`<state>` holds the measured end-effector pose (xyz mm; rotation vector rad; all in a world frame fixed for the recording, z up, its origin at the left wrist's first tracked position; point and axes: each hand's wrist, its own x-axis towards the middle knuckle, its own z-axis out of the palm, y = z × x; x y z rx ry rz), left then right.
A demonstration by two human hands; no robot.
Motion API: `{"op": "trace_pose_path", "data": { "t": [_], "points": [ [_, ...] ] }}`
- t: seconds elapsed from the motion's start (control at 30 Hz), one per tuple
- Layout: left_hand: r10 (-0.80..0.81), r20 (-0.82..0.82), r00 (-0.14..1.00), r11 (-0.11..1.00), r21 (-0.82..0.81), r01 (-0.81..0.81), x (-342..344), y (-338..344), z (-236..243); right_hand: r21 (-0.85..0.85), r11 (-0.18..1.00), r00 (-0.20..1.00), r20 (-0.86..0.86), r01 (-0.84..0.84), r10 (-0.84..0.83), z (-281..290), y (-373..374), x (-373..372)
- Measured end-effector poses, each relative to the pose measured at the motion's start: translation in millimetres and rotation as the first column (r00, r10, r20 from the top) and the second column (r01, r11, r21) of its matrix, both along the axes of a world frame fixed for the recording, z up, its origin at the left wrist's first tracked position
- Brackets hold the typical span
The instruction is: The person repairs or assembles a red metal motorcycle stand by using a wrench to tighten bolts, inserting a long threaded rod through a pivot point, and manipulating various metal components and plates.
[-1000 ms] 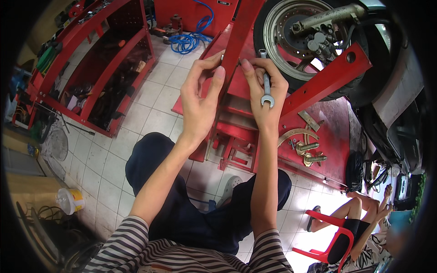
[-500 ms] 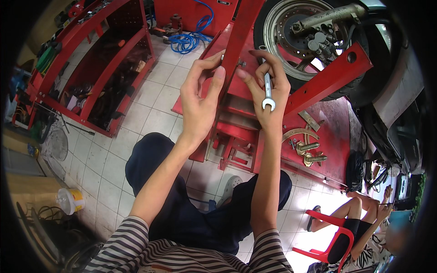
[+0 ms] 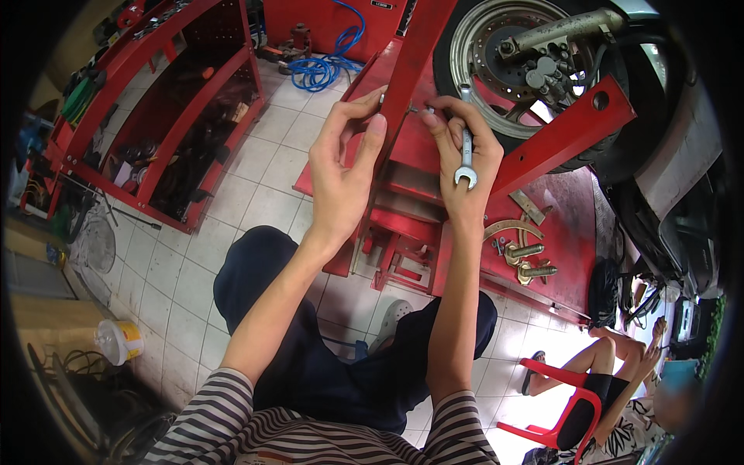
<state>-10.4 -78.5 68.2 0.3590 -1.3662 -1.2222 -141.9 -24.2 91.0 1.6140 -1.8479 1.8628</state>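
Where a bolt (image 3: 414, 110) juts rightward from the red post (image 3: 407, 74), the right hand (image 3: 481, 147) sits nearer. It clasps a combination wrench (image 3: 466, 149).

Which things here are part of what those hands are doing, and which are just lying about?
In use:
wrench, held in the right hand
red bar, left hand beside it
bolt, sticking out of the bar

Apparently just lying about:
coiled blue hose
white bucket

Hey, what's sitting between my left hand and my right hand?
In the head view, the slanted red metal bar stands between your left hand and right hand; a small bolt end pokes out on its right side.
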Motion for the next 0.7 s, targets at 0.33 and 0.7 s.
{"op": "trace_pose_path", "data": {
  "t": [0.33,0.7],
  "points": [
    [0.032,0.030,0.999,0.999,-0.022,-0.031,0.4,-1.6,-2.5,0.000,0.999,0.989,-0.145,-0.038,0.038,3.8,15.0,3.3],
    [0.144,0.099,0.985,0.989,-0.046,-0.140,-1.4,0.7,-6.4,0.697,0.286,0.645,0.325,-0.658,0.691,26.7,102.0,-17.5]
  ]
}}
